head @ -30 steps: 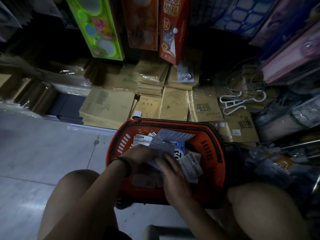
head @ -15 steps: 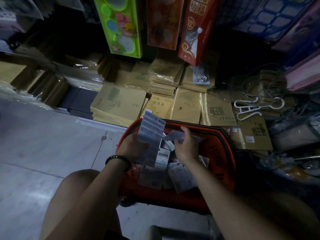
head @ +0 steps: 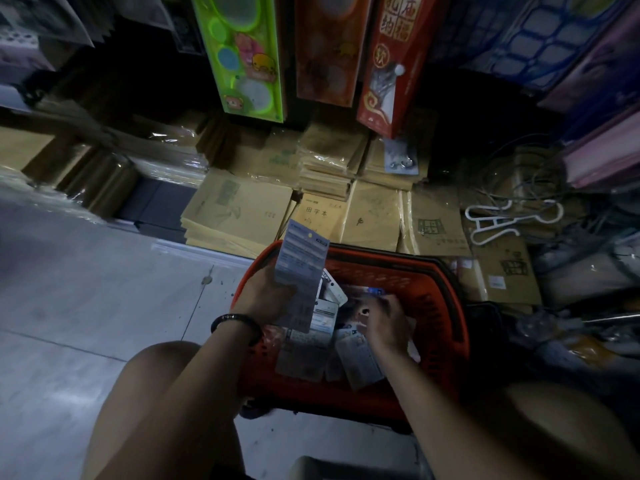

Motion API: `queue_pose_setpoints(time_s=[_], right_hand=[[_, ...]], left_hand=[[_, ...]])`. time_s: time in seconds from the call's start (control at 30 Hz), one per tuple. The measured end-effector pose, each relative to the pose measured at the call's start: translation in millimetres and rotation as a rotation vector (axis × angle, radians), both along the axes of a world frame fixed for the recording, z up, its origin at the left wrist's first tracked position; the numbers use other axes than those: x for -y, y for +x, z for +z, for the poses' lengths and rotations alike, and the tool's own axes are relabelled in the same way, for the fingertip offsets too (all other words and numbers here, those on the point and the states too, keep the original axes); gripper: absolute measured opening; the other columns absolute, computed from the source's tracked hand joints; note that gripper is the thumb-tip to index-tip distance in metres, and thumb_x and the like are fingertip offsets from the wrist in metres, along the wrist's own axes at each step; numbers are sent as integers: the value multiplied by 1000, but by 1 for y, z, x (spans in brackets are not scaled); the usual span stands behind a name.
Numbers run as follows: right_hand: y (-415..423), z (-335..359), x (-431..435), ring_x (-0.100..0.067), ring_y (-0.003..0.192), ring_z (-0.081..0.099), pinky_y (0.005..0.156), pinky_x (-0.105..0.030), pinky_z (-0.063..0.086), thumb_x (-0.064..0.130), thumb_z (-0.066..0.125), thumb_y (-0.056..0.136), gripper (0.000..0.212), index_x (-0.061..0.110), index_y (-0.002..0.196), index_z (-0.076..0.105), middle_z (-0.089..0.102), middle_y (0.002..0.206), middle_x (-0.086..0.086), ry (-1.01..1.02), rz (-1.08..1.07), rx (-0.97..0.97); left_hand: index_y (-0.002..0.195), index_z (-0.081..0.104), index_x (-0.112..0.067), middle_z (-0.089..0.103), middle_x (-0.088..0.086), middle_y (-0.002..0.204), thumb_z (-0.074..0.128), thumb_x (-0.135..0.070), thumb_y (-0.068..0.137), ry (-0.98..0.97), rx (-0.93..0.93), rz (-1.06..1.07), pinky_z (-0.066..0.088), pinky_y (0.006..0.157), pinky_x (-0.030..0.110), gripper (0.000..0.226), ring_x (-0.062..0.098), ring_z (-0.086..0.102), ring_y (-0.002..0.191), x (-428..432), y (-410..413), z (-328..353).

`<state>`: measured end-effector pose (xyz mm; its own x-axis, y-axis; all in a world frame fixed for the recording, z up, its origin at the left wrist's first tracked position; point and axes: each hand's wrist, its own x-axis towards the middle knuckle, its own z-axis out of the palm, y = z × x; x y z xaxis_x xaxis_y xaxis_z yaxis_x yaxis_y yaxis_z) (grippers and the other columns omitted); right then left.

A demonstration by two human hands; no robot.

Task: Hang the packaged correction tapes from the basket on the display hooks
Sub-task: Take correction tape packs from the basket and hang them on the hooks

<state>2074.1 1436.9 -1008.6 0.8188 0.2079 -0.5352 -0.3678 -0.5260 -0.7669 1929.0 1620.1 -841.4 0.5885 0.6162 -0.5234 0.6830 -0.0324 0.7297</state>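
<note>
An orange plastic basket (head: pixel 446 306) stands on the floor between my knees, holding several carded correction tape packs (head: pixel 304 358). My left hand (head: pixel 268 294), with a black bracelet at the wrist, grips a stack of packs (head: pixel 300 261) upright over the basket's left rim, printed backs toward me. My right hand (head: pixel 382 322) reaches down into the basket with curled fingers closing on a pack (head: pixel 372 292) with a blue edge; motion blur hides the exact hold. No display hooks for the tapes are visible.
Stacks of brown-covered notebooks (head: pixel 239 211) lie on the low shelf behind the basket. Green (head: pixel 242 53), orange and red (head: pixel 388 64) boxed goods hang above. White plastic hangers (head: pixel 502 220) and wires lie at right. Grey tiled floor (head: pixel 86 289) extends left.
My left hand lifted a stack of packs out of the basket and holds it upright. My right hand moved from the far rim down into the basket's middle.
</note>
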Motion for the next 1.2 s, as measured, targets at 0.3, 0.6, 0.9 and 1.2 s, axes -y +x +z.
queue_pose_setpoints(time_s=[0.3,0.6,0.9,1.2], right_hand=[[-46,96,55,-19,94,67,75,-42,60,27,69,88,16,40,93,62,65,101,-3,-9,172,272],[-104,164,64,-19,133,60,99,-57,57,10,56,102,67,47,155,37,58,149,6,365,127,289],[-101,214,86,-29,115,72,78,-60,64,1,55,100,57,34,146,57,68,136,1,531,131,296],[-84,280,98,-26,121,70,92,-57,60,2,54,103,59,46,142,57,71,134,7,628,93,310]], left_hand=[[106,59,-23,67,1,103,61,-6,100,-145,7,-46,55,86,41,18,21,64,96,44,-15,21],[123,48,-24,58,14,121,58,-12,103,-357,237,225,65,69,51,25,31,63,98,80,-38,69],[100,86,-27,80,11,118,49,-48,104,-698,488,294,58,87,46,43,27,79,99,114,-44,124],[129,57,-23,78,7,119,102,-44,58,-361,532,188,65,76,47,86,27,79,102,113,-21,149]])
